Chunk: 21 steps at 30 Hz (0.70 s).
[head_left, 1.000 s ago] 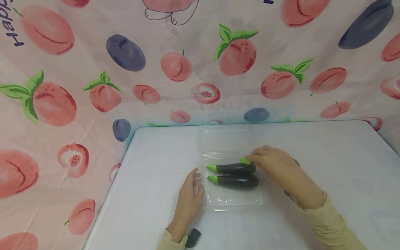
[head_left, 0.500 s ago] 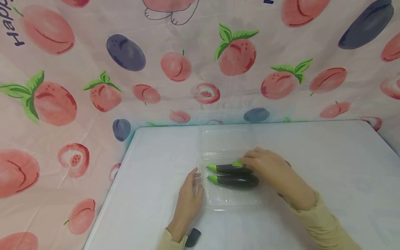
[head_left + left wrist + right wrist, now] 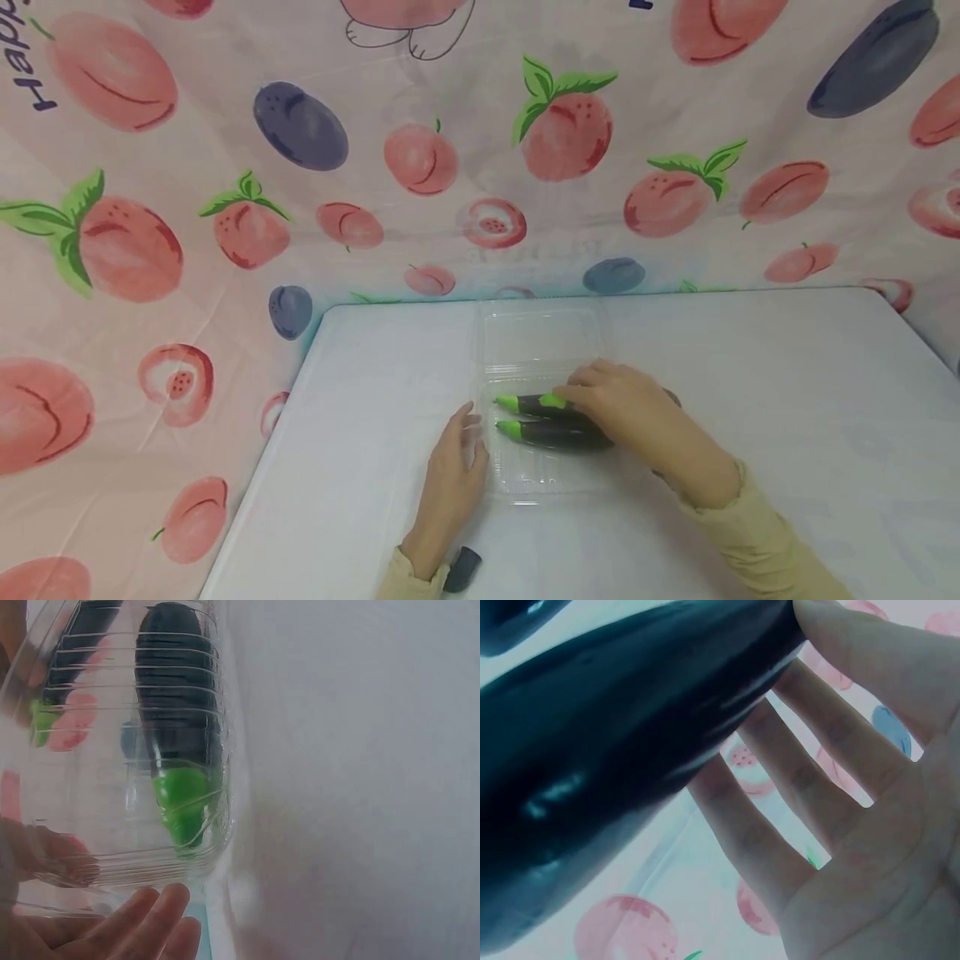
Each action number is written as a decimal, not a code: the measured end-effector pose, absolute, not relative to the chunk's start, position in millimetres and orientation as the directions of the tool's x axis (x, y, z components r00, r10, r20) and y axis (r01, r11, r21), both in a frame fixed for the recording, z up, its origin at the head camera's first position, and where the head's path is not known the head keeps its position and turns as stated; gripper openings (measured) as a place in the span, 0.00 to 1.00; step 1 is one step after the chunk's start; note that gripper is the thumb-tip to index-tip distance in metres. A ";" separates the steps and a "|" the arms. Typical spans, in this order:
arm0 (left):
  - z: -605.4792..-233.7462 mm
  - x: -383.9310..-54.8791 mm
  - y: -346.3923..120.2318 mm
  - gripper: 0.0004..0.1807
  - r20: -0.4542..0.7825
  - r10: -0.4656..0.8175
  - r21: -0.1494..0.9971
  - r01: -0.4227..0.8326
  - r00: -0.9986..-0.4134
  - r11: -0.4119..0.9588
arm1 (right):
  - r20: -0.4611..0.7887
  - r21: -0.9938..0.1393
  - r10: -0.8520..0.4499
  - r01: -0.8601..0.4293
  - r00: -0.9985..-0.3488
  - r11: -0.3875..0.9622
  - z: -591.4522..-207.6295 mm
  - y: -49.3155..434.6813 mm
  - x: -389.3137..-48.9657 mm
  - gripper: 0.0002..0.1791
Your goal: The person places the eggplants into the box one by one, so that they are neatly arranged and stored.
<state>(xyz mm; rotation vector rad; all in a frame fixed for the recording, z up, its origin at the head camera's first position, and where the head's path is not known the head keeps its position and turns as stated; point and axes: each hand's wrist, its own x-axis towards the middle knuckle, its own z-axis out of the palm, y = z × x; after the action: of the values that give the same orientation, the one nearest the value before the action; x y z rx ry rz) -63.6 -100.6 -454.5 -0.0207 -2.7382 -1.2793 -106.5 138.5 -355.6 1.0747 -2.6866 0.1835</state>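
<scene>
My right hand (image 3: 637,421) grips an eggplant (image 3: 630,742), thumb on one side and fingers on the other. Over a clear plastic clamshell box (image 3: 547,483), its green cap (image 3: 553,401) shows at my fingertips; most of its body is hidden by the hand in the head view. Inside the box lie a near eggplant (image 3: 555,434) and a far eggplant (image 3: 531,406), side by side with green ends to the left. Fingers loosely extended, my left hand (image 3: 453,471) rests by the box's left edge. The left wrist view shows an eggplant (image 3: 176,697) through the clear wall.
The box's open lid (image 3: 543,333) lies flat toward the back of the white table (image 3: 360,433). Behind the table hangs a pink fruit-print cloth (image 3: 450,83). A black device (image 3: 462,569) sits at my left wrist.
My right hand has shifted left over the box, carrying the gripped eggplant above the two lying ones. The left hand has stayed in place.
</scene>
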 end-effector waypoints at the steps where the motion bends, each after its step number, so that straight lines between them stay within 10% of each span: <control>1: -454.8 -63.6 -100.6 0.27 0.111 -0.040 0.764 0.060 -0.993 0.642 | 0.271 -0.021 -0.666 -0.696 -0.695 0.718 -356.5 137.4 -106.4 0.16; 21: -456.6 -64.5 -101.7 0.28 0.090 -0.040 0.765 0.043 -0.995 0.643 | 0.336 0.000 -0.717 -0.762 -0.610 0.648 -368.5 120.9 -102.2 0.11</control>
<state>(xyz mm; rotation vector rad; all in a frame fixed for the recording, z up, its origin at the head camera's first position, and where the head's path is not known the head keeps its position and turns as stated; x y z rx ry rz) -64.5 -101.7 -456.6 -0.0025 -2.7570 -1.2873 -102.2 120.9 -368.5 1.1842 -2.5624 0.2047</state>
